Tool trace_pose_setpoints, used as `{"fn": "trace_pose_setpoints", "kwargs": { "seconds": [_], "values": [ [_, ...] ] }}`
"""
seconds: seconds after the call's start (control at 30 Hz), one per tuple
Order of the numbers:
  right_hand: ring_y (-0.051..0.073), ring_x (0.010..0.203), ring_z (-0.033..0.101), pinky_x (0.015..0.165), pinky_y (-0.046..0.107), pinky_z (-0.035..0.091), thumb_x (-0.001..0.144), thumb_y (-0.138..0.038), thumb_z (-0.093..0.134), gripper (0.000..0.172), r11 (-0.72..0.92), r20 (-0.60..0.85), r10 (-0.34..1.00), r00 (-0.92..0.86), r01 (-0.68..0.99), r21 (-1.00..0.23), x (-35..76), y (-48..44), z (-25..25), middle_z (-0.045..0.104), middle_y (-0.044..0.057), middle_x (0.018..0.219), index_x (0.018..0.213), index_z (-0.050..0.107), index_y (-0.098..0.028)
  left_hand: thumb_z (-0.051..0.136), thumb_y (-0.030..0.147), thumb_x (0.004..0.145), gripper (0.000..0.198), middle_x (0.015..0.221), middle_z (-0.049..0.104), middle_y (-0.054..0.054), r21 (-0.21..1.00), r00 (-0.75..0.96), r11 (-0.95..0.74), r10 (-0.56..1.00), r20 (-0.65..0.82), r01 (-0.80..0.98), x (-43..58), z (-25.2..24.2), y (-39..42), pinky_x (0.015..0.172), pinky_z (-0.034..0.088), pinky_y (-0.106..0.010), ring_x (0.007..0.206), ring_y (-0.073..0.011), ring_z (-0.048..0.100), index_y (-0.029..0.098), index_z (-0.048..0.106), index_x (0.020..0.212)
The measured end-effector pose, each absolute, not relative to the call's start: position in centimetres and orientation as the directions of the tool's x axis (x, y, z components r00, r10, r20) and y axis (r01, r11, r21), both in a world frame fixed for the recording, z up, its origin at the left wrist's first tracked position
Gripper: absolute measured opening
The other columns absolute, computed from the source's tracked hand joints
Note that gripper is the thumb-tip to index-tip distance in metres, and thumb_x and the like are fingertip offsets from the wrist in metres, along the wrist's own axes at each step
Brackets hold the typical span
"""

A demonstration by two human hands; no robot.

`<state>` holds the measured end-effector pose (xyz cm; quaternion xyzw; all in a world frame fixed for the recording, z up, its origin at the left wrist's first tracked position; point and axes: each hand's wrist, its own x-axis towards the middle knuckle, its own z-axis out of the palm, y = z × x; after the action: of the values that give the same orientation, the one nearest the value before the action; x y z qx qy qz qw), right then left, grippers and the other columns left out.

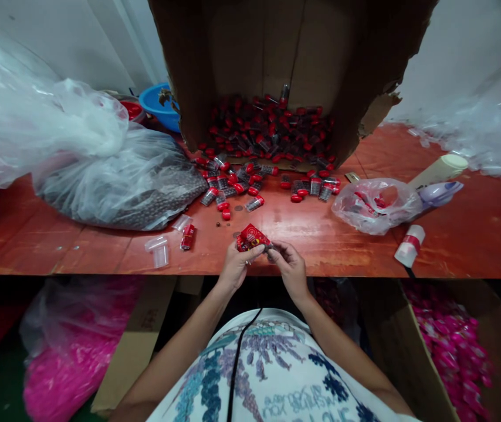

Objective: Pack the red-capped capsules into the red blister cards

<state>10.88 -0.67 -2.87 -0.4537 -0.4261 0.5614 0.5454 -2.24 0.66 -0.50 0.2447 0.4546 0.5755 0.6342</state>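
Note:
Both hands meet near the table's front edge around a small red printed packet (253, 237). My left hand (238, 262) has its fingers closed on the packet's left and lower side. My right hand (289, 265) pinches the packet's right corner. Beyond them, small clear bottles with red caps (254, 203) lie scattered on the red-brown table (321, 252). A red wrapped roll (188, 237) and clear empty tubes (160, 253) rest to the left of my hands.
A torn cardboard box (250, 53) holds many red-capped bottles at the back. Left stands a plastic bag of dark beads (131, 181); right, a small clear bag (365, 217) and a white roll (409, 249). Pink packets (453, 346) fill a box below.

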Motion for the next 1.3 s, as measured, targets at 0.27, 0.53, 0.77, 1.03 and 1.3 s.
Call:
{"fn": "trace_pose_setpoints", "kwargs": {
  "seconds": [0.27,0.53,0.77,1.03,1.3],
  "values": [
    [0.015,0.073,0.063,0.07,0.027,0.052,0.075,-0.033,0.067,0.028,-0.073,-0.065,0.993,-0.1,-0.075,-0.994,12.4,0.8,-4.0,0.068,0.001,0.087,0.1,0.068,-0.021,0.083,0.018,0.054,0.031,0.075,0.071,-0.006,0.779,0.006,0.346,0.916,-0.402,-0.522,-1.4,-2.3,0.2,0.068,0.052,-0.026,0.065,-0.016,0.065,0.01,0.07,0.081],
    [0.015,0.063,0.059,0.056,0.026,0.048,0.074,-0.043,0.064,0.03,-0.139,-0.134,0.987,0.088,0.054,-0.989,16.2,1.1,-5.3,0.066,0.002,0.076,0.089,0.065,-0.017,0.073,0.013,0.068,0.027,0.092,0.072,-0.013,0.591,0.143,0.508,0.82,-0.554,-0.627,-2.1,-3.0,0.5,0.077,0.056,-0.034,0.08,-0.0224,0.069,0.01,0.068,0.095],
    [0.019,0.077,0.056,0.075,0.035,0.047,0.071,-0.048,0.065,0.044,-0.071,0.148,0.934,0.326,0.574,-0.816,19.3,1.6,-4.7,0.059,0.008,0.1,0.104,0.067,-0.019,0.071,0.015,0.072,0.029,0.101,0.07,-0.016,0.581,0.057,0.455,0.818,-0.573,-0.675,-3.1,-3.1,1.1,0.072,0.057,-0.035,0.086,-0.0237,0.068,0.011,0.066,0.1],
    [0.017,0.084,0.06,0.074,0.029,0.048,0.083,-0.026,0.055,0.032,0.172,0.115,0.968,-0.224,0.256,-0.951,9.2,2.7,-3.7,0.065,0.002,0.094,0.115,0.059,-0.026,0.081,0.022,0.059,0.029,0.078,0.072,-0.007,0.685,-0.131,0.27,0.871,-0.473,-0.677,-3.4,-3.1,1.0,0.064,0.054,-0.024,0.068,-0.0154,0.067,0.011,0.07,0.083],
    [0.019,0.085,0.063,0.075,0.029,0.046,0.091,-0.033,0.047,0.027,0.372,0.124,0.882,-0.455,0.51,-0.776,7.0,9.7,-2.6,0.069,0.003,0.095,0.113,0.061,-0.029,0.082,0.012,0.049,0.029,0.068,0.07,-0.004,0.721,-0.354,0.171,0.781,-0.515,-0.671,-7.5,-2.8,1.4,0.057,0.053,-0.026,0.058,-0.0166,0.066,0.01,0.067,0.073]
  ]
}}
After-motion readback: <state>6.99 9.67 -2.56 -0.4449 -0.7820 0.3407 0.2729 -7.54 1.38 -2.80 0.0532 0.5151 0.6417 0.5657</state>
